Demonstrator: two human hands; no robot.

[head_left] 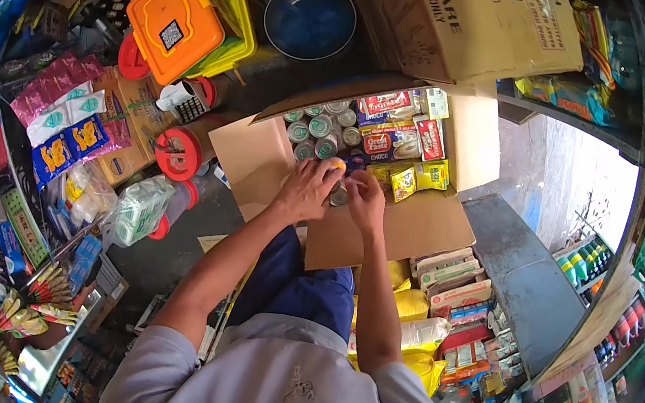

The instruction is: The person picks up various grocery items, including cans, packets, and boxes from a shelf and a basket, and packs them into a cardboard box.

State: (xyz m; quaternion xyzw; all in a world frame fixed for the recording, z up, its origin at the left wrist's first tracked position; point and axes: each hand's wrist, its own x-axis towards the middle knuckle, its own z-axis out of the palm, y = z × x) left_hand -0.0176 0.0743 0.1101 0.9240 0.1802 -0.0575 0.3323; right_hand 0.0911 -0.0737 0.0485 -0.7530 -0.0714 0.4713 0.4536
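In front of me stands an open cardboard box [392,232] with its flaps folded out. Silver-topped cans [321,125] stand packed at its left side. Boxed and bagged packets in red, blue and white [393,141] fill the right side, with yellow packets [416,180] nearer me. My left hand [308,189] is over the box's near left part, fingers bent down; a small orange patch shows at its fingertips, and what it grips is mostly hidden. Beside it, my right hand [364,199] has its fingers curled together next to a can [338,197]; I cannot make out what they hold.
A large carton [471,24] stands behind the box. Left of it are red-lidded jars [178,154], an orange plastic container [173,20] and a dark blue basin [310,20]. A grey counter surface [527,271] lies right, beside stacked small cartons [451,281] and yellow bags [411,305].
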